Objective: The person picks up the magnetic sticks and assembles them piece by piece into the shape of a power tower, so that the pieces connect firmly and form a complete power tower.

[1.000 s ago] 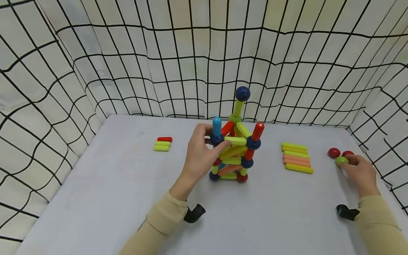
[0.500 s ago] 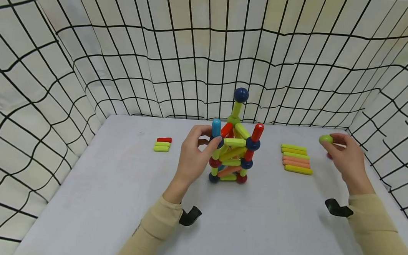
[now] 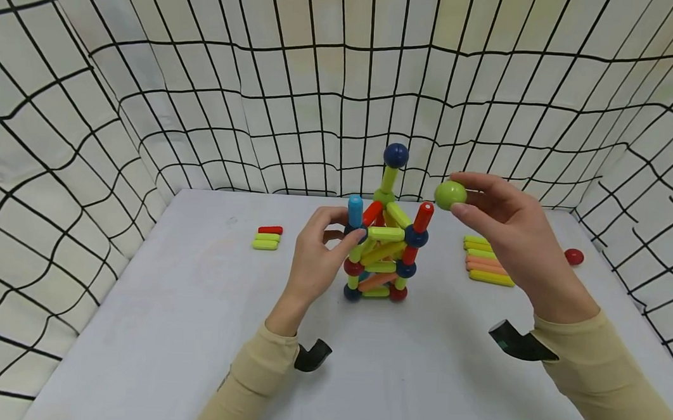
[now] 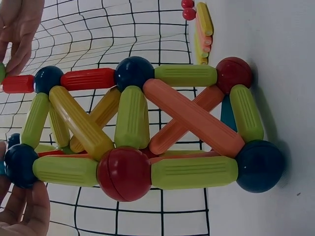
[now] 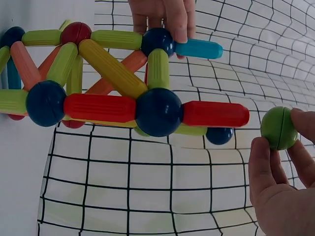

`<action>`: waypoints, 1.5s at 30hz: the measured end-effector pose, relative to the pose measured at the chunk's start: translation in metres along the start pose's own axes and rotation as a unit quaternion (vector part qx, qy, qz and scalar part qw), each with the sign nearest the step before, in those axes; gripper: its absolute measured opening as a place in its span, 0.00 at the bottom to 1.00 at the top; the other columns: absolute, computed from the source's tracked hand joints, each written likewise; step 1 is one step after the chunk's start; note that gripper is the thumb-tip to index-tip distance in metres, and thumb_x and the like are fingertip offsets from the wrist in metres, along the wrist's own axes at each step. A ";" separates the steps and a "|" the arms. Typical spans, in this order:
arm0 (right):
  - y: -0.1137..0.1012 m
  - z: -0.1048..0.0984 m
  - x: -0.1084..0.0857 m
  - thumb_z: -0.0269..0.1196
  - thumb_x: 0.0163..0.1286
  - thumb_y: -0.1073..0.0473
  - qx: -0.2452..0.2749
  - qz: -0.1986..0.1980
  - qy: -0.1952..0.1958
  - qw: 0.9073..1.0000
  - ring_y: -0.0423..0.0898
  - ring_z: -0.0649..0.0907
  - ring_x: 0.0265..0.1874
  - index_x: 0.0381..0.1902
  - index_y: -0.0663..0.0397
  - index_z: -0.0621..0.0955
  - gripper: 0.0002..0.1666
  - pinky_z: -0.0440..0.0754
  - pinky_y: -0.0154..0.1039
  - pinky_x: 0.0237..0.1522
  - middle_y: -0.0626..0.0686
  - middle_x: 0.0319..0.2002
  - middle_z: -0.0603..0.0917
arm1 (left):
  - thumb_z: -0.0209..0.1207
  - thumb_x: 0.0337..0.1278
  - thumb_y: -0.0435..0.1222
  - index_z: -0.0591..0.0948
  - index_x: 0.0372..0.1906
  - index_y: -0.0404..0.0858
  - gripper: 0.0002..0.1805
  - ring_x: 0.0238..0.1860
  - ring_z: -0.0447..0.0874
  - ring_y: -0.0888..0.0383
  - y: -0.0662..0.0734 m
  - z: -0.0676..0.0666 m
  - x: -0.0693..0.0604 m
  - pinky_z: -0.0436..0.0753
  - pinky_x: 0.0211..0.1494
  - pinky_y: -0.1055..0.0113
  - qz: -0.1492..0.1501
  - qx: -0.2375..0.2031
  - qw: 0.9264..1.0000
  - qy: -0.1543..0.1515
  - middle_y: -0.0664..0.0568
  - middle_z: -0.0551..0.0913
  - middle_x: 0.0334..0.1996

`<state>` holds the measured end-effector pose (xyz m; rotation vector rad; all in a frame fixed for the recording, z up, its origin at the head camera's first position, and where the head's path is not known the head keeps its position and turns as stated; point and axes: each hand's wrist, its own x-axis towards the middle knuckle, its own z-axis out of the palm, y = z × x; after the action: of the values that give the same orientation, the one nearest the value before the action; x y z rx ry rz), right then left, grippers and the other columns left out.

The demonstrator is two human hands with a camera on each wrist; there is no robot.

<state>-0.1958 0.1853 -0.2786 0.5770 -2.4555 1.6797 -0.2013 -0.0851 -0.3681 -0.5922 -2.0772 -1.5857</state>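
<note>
A tower (image 3: 385,234) of coloured rods and balls stands upright on the white table. My left hand (image 3: 320,250) pinches the navy ball (image 4: 21,165) at its upper near left corner, from which a light blue rod (image 3: 355,210) points up. Between thumb and fingers, my right hand (image 3: 517,245) holds a green ball (image 3: 450,195) in the air. That ball is just right of the red rod (image 3: 423,218) rising from the tower's right corner; in the right wrist view a small gap separates it from the rod's tip. A navy ball (image 3: 396,155) tops the rear spire.
Short red and yellow-green rods (image 3: 266,238) lie to the left. Several longer yellow and orange rods (image 3: 489,278) lie right, partly behind my right hand. Red balls (image 4: 189,14) sit beyond them. A black-line net (image 3: 341,118) encloses the table's back and sides.
My right hand has picked the green ball up from beside the red balls and carried it left to the tower. My left hand has barely shifted, still at the upper left corner.
</note>
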 end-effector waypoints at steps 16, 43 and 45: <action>0.002 0.013 0.012 0.61 0.72 0.56 -0.031 -0.033 -0.015 0.999 0.47 0.80 0.52 0.65 0.47 0.74 0.25 0.79 0.29 0.51 0.50 0.56 0.78 | 0.70 0.52 0.33 0.76 0.50 0.33 0.21 0.44 0.76 0.57 -0.001 0.002 0.002 0.82 0.44 0.65 0.015 0.070 0.996 -0.053 0.47 0.74 0.45; 0.154 -0.110 -0.021 0.67 0.63 0.47 0.161 0.206 0.249 0.933 0.38 0.76 0.52 0.67 0.47 0.71 0.35 0.75 0.21 0.51 0.42 0.54 0.75 | 0.68 0.55 0.32 0.76 0.51 0.36 0.20 0.47 0.76 0.58 -0.006 0.005 0.000 0.83 0.45 0.64 0.016 0.015 0.997 -0.080 0.49 0.75 0.46; 0.170 -0.120 -0.027 0.67 0.63 0.46 0.148 0.243 0.256 0.924 0.34 0.76 0.48 0.69 0.45 0.70 0.38 0.73 0.21 0.54 0.38 0.50 0.74 | 0.68 0.55 0.32 0.77 0.52 0.37 0.19 0.49 0.76 0.58 -0.007 0.000 0.001 0.83 0.47 0.62 0.002 -0.006 0.996 -0.094 0.50 0.76 0.47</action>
<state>-0.2487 0.3555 -0.3896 -0.4580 -2.0667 2.0532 -0.2064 -0.0868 -0.3732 -0.7761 -2.1998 -1.5941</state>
